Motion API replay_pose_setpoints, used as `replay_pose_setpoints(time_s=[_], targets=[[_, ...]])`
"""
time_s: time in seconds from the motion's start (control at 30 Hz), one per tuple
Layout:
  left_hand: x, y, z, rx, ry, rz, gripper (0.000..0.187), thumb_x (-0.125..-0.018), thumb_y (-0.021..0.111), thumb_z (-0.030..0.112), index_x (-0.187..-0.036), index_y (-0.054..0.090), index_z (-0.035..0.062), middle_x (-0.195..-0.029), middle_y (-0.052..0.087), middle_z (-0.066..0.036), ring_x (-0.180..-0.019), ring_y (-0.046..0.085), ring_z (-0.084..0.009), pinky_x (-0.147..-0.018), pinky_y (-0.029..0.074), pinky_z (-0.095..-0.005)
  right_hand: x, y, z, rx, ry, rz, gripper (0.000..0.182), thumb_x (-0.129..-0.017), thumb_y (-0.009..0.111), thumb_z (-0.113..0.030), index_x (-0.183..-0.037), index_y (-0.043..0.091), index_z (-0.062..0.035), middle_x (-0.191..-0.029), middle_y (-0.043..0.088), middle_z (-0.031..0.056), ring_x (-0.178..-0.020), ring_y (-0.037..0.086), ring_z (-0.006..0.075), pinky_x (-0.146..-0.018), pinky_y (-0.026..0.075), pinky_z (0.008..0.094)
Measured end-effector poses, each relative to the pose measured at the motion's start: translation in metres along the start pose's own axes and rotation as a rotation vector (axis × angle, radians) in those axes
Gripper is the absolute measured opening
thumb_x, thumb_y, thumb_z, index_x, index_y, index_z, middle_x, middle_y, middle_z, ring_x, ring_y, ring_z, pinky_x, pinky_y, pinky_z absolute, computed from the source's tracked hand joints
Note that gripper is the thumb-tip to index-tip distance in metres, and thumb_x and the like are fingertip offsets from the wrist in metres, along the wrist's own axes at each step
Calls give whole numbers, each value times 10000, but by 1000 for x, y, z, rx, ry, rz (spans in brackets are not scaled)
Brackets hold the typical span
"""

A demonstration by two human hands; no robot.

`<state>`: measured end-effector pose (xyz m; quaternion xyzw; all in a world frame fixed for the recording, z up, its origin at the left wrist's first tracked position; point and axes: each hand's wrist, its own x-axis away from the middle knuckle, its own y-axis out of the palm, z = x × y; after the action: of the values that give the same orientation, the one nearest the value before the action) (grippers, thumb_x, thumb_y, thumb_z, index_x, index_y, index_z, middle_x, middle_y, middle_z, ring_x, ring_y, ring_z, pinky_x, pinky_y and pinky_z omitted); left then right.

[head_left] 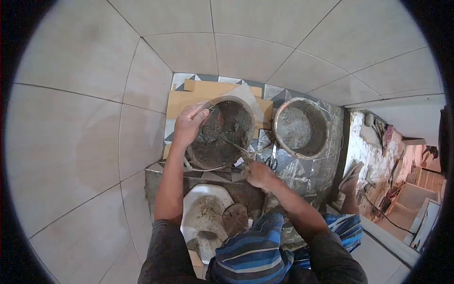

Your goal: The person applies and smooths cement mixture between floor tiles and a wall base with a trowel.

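Observation:
My left hand (189, 125) is closed on the upper left rim of a bucket (253, 113), its thumb over the inner edge. Dark, wet, lumpy mortar (215, 135) lies inside. In my right hand (260, 175) is the handle end of a trowel (235, 145), just outside the bucket's lower right rim. Its thin metal part reaches over that rim into the mortar; the blade's shape is hard to make out. A pair of scissors (272, 160) lies on the floor close to my right hand.
A second bucket (326, 128) with grey material inside stands to the right. Flattened cardboard (182, 102) covers patterned floor tiles behind the first bucket. Below the step sits a dirty white squat toilet (191, 201). Tiled walls (179, 52) enclose the left and back. Rightward, a doorway shows cluttered floor.

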<state>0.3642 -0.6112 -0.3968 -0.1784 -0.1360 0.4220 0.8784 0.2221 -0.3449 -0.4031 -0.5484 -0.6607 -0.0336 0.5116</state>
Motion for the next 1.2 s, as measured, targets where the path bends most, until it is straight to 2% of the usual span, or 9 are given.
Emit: replay_pose_setpoints(time_s=[0.3, 0.4, 0.47, 0.57, 0.6, 0.67, 0.77, 1.0, 1.2], targets=[[5, 15, 21, 270, -40, -55, 357, -923, 661, 249, -1218, 688, 50, -1266, 655, -132, -1198, 599, -247, -1020, 443, -336, -79, 0, -26, 249, -216, -184, 507, -955, 514, -383, -1176, 616, 62, -1072, 657, 291, -1045, 644, 411, -924, 513, 468], [6, 10, 29, 61, 35, -17, 340, -924, 661, 228, -1212, 691, 50, -1286, 649, -125, -1213, 591, -243, -1024, 444, -342, -72, -25, -42, -126, -5, -210, 466, -959, 523, -358, -1133, 640, 58, -1020, 670, 258, -1013, 655, 382, -889, 525, 463], [9, 10, 32, 70, -19, -19, 360, -924, 650, 228, -1217, 681, 22, -1276, 653, -133, -1222, 580, -250, -1059, 410, -356, -104, 8, -11, 358, -461, -142, 389, -967, 524, -298, -1083, 660, 48, -906, 688, 224, -919, 681, 355, -845, 542, 457], [11, 16, 39, -38, -23, -3, 356, -918, 661, 229, -1201, 687, 15, -1261, 661, -136, -1208, 590, -254, -1049, 422, -356, -132, 31, 12, 438, -627, 18, 328, -963, 515, -232, -1095, 662, 29, -891, 692, 222, -869, 692, 358, -830, 550, 463], [12, 19, 39, -37, -22, -6, 356, -918, 661, 229, -1201, 687, 15, -1261, 661, -136, -1208, 590, -254, -1049, 422, -356, -127, 19, -1, 437, -625, 19, 328, -963, 515, -232, -1095, 662, 29, -891, 692, 222, -869, 692, 358, -830, 550, 463], [17, 25, 37, -29, -11, 18, 363, -918, 667, 238, -1205, 684, 17, -1247, 667, -142, -1190, 605, -262, -1038, 432, -357, -110, -17, -37, -445, 135, -143, 316, -950, 512, -213, -1140, 664, -11, -953, 701, 214, -911, 686, 372, -856, 545, 467], [17, 24, 45, -75, -29, 24, 361, -919, 670, 235, -1208, 683, 19, -1248, 668, -143, -1178, 616, -262, -1027, 442, -354, -155, 10, -7, -35, 79, -120, 344, -933, 532, -245, -1134, 660, 4, -1037, 689, 238, -992, 672, 382, -887, 536, 473], [11, 26, 38, -39, 16, 0, 359, -932, 660, 235, -1221, 680, 24, -1257, 665, -141, -1177, 612, -250, -1031, 434, -348, -118, -32, -27, 46, 130, 137, 413, -894, 573, -287, -1115, 616, 60, -1078, 660, 289, -1037, 661, 400, -904, 532, 480], [8, 28, 44, -4, -15, -13, 352, -949, 654, 242, -1227, 682, 27, -1260, 662, -125, -1195, 591, -234, -1045, 416, -338, -88, -29, -18, 174, -23, 390, 408, -932, 555, -256, -1265, 484, -31, -1105, 627, 209, -961, 677, 379, -820, 556, 481]])
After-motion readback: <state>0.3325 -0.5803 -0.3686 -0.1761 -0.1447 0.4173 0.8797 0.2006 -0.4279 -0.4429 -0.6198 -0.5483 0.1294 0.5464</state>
